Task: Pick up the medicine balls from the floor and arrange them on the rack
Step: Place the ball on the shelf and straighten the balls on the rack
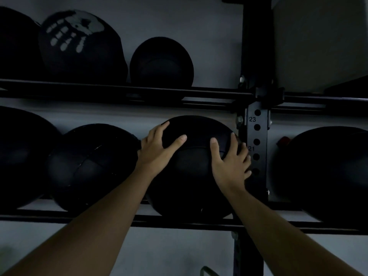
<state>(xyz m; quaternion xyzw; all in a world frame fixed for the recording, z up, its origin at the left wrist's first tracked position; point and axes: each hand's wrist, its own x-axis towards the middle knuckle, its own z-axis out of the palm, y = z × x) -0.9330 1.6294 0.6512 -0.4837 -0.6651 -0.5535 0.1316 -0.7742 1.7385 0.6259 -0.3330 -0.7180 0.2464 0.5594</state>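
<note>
A black medicine ball (196,176) rests on the lower rails of the black rack (179,223), just left of the upright post. My left hand (157,149) lies spread on the ball's upper left side. My right hand (229,160) grips its right side, between the ball and the post. Both hands hold the ball with fingers apart. The ball's underside is hidden behind the front rail.
Two more black balls (89,164) sit to the left on the same shelf, and another (326,172) to the right of the numbered post (256,148). The upper shelf (119,91) carries three balls, one with a white handprint (79,44). A grey wall is behind.
</note>
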